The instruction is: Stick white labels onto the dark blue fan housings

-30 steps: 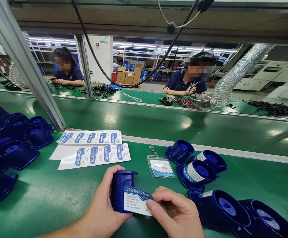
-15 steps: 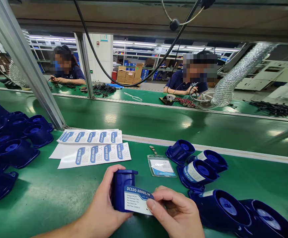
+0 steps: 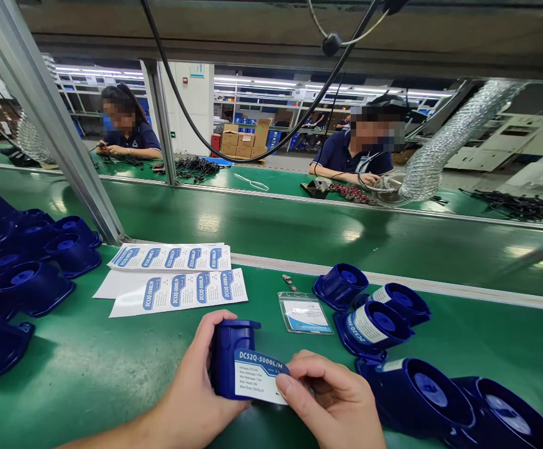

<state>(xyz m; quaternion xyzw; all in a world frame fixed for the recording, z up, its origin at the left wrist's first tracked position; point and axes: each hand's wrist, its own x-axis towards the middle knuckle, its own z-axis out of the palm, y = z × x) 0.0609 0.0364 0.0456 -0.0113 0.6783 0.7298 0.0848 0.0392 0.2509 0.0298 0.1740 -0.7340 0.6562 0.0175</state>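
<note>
My left hand (image 3: 195, 386) is wrapped round a dark blue plastic housing (image 3: 227, 352) held just above the green bench. A white and blue label (image 3: 256, 375) reading DC52Q-5000L/H lies across the housing's side. My right hand (image 3: 332, 402) pinches the label's right edge between thumb and fingers. Two sheets of the same labels (image 3: 178, 274) lie on the bench beyond my hands.
Unlabelled blue housings (image 3: 23, 268) are piled at the left. Labelled housings (image 3: 379, 321) lie at the right, beside a clear badge holder (image 3: 304, 313). A green conveyor belt (image 3: 299, 224) runs behind. Two people in dark shirts work at the far bench. A slanted metal post (image 3: 56, 131) stands at the left.
My hands, the housing and the label have barely shifted. The person at the far right has lowered their hands to the bench.
</note>
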